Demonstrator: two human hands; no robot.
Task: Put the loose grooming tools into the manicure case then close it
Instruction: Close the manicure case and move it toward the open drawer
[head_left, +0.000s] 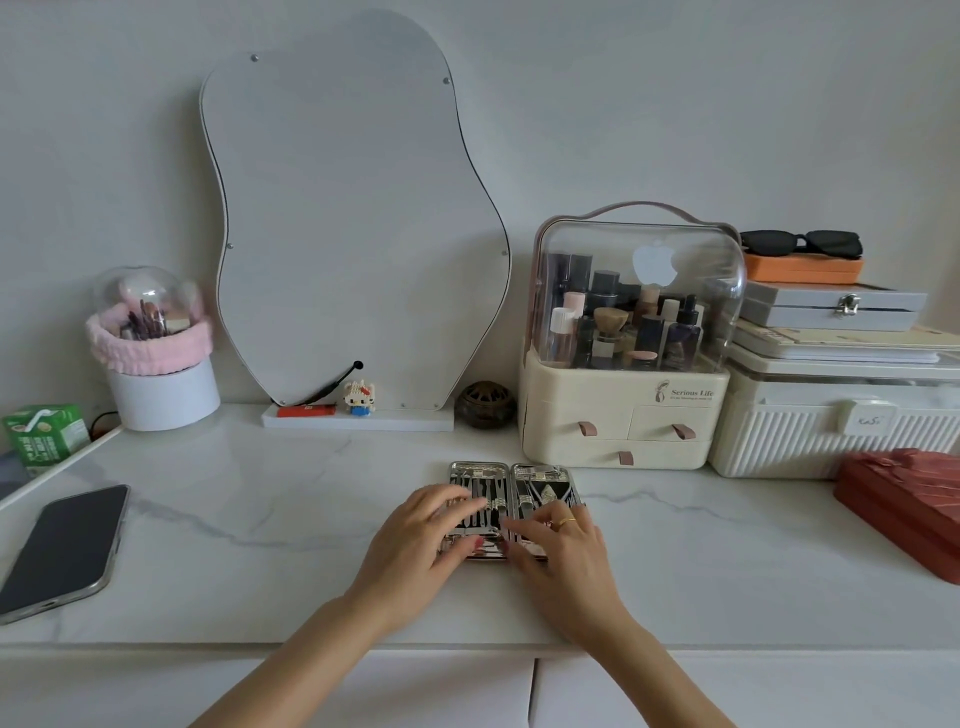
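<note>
Both hands, left hand (434, 540) and right hand (563, 556), fingers loosely spread, flat on open manicure case (514, 480).

"Serious Life" is printed on the cream cosmetic organizer (618, 400); other labels are illegible.

You have the manicure case (511, 486) lying open and flat on the white table, just below the middle of the picture. It has two shiny silver halves side by side. Thin metal grooming tools (480, 491) sit in rows inside both halves. Your hands cover its near part.
</note>
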